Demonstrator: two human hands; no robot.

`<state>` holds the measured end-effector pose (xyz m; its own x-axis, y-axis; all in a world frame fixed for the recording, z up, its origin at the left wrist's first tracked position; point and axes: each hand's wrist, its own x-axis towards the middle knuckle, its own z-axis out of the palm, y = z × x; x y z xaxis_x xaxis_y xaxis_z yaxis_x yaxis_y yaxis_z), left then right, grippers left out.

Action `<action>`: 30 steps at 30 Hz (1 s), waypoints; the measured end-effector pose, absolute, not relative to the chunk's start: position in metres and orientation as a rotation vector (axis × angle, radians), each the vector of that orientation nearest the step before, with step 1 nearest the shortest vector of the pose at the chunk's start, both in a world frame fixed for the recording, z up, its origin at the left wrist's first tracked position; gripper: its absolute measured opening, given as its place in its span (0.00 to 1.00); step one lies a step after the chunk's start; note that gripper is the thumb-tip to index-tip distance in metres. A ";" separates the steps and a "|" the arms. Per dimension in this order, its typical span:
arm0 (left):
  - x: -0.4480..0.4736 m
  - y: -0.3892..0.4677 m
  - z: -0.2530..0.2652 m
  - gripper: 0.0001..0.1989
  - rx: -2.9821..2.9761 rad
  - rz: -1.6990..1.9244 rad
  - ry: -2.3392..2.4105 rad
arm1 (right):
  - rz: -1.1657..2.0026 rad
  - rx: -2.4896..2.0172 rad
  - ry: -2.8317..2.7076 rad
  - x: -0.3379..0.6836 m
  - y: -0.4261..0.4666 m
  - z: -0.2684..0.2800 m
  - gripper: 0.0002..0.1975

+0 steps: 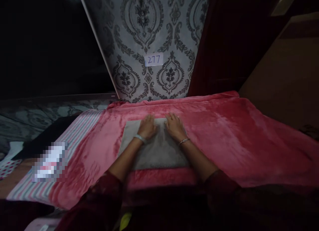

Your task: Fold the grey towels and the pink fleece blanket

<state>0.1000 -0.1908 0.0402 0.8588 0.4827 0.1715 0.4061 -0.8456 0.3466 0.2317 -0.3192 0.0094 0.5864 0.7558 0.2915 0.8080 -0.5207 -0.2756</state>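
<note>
A grey cloth (156, 156), roughly square, lies flat on a pink plush blanket (219, 138). My left hand (147, 127) rests on the far left part of the cloth, fingers stretched toward its far edge. At the far right part of the cloth is my right hand (175, 126), its fingers spread and pressing down. Both palms face the cloth, and neither hand grips anything that I can see. The fingertips are a little blurred. A bracelet circles each wrist.
A striped cloth (86, 124) borders the blanket on the left, with a pixelated item (51, 161) on it. Behind stands a patterned wall (149, 32) with a paper label (154, 59) reading 277. A large black screen (50, 41) is at the left and a dark red panel (221, 41) at the right.
</note>
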 end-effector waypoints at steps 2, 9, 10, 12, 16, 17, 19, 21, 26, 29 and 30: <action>0.123 -0.209 0.023 0.31 2.871 0.249 0.711 | -0.149 -2.516 -1.296 0.222 -0.315 0.001 0.26; 0.121 -0.193 -0.006 0.31 2.991 0.104 0.820 | -0.126 -2.561 -1.323 0.221 -0.320 -0.017 0.27; 0.116 -0.182 -0.004 0.31 2.970 0.085 0.880 | -0.124 -2.554 -1.322 0.222 -0.320 -0.017 0.27; 0.103 -0.159 0.001 0.31 2.905 0.098 1.005 | -0.121 -2.538 -1.318 0.222 -0.319 -0.018 0.27; 0.070 -0.122 0.010 0.27 2.816 0.228 1.082 | -0.120 -2.502 -1.315 0.223 -0.319 -0.022 0.27; 0.062 -0.117 0.013 0.27 2.804 0.241 1.088 | -0.116 -2.492 -1.316 0.223 -0.319 -0.022 0.27; 0.050 -0.110 0.021 0.27 2.780 0.262 1.125 | -0.100 -2.475 -1.316 0.225 -0.318 -0.020 0.27; 0.044 -0.112 0.031 0.27 2.763 0.309 1.171 | -0.053 -2.473 -1.313 0.227 -0.317 -0.015 0.27; 0.051 -0.174 0.037 0.30 2.833 0.386 1.058 | 0.026 -2.480 -1.281 0.216 -0.337 0.002 0.29; 0.055 -0.240 0.014 0.31 2.934 0.303 0.747 | -0.079 -2.406 -1.370 0.187 -0.365 -0.003 0.29; 0.054 -0.260 0.005 0.31 2.968 0.233 0.639 | -0.080 -2.400 -1.402 0.177 -0.374 -0.008 0.29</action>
<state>0.0541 -0.2599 0.0047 0.9003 0.4157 0.1286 0.4009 -0.9074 0.1264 0.1769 -0.3739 -0.0079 0.5063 0.8322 0.2262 0.8525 -0.4433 -0.2771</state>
